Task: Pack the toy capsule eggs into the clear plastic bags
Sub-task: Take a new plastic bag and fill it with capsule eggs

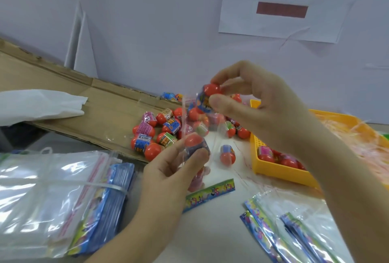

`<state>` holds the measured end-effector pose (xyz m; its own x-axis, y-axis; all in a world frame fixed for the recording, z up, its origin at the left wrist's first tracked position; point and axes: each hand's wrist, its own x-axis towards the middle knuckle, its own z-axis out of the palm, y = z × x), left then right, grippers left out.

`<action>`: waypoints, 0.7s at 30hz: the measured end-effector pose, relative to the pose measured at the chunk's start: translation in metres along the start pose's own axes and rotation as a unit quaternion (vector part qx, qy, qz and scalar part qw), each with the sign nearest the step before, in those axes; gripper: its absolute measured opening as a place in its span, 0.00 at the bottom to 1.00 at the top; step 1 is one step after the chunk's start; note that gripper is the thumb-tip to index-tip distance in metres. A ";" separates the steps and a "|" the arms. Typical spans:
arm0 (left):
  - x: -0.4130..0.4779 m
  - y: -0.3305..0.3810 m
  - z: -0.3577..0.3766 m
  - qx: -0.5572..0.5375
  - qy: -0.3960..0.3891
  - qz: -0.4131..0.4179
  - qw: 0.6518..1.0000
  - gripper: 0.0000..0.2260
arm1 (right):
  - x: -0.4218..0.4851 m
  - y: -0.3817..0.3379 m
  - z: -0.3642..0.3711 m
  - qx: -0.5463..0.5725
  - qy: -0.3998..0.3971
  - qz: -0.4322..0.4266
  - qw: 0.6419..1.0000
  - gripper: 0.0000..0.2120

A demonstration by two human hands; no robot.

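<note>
My left hand grips a clear plastic bag with a printed header strip at its bottom; an orange capsule egg and a pink one below it sit inside the bag. My right hand pinches another orange egg with a blue label between thumb and fingers, just above the bag's open top. A pile of loose capsule eggs lies on the table and cardboard behind my hands.
A yellow tray at right holds more eggs and shredded paper. Bundled clear zip bags lie at left, printed-header bags at lower right. A flattened cardboard sheet and a white bag lie at back left.
</note>
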<state>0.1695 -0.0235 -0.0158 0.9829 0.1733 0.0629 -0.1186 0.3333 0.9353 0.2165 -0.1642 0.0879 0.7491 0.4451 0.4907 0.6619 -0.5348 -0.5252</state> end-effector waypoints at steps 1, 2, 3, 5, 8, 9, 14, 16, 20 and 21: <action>-0.001 0.001 0.001 0.002 -0.009 0.002 1.000 0.14 | 0.000 0.001 0.001 -0.051 -0.010 -0.002 0.999 0.07; -0.001 0.001 0.002 0.004 -0.016 0.005 1.000 0.13 | 0.000 0.002 0.001 -0.093 -0.013 -0.003 0.996 0.06; -0.002 0.001 0.003 0.003 -0.017 0.007 1.000 0.13 | 0.001 0.002 0.001 -0.111 -0.010 -0.001 0.994 0.05; -0.003 0.002 0.004 0.003 -0.007 0.009 1.000 0.11 | 0.000 0.002 0.000 -0.098 -0.004 0.009 0.995 0.04; -0.002 0.002 0.005 -0.005 0.004 0.012 1.000 0.10 | 0.000 0.004 0.001 -0.093 -0.016 0.021 0.995 0.03; -0.002 0.003 0.004 -0.010 0.009 0.010 1.000 0.09 | 0.000 0.005 0.002 -0.107 -0.023 0.022 0.994 0.04; -0.005 0.004 0.006 -0.017 -0.023 0.010 1.000 0.10 | 0.001 0.006 0.007 -0.152 -0.020 0.016 0.988 0.12; -0.006 0.005 0.007 -0.006 -0.042 0.016 0.999 0.11 | 0.000 0.004 0.008 -0.130 -0.029 0.018 0.991 0.12; -0.007 0.003 0.006 0.004 -0.063 0.029 0.998 0.15 | 0.000 0.005 0.008 -0.116 -0.082 0.020 0.990 0.15; -0.007 0.002 0.006 0.005 -0.064 0.028 0.998 0.15 | 0.000 0.006 0.009 -0.120 -0.091 0.021 0.988 0.16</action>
<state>0.1630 -0.0297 -0.0119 0.9847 0.0708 0.1590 -0.1733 0.3163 0.9327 0.2207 -0.1606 0.0787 0.7828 0.5289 0.3279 0.6207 -0.7011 -0.3510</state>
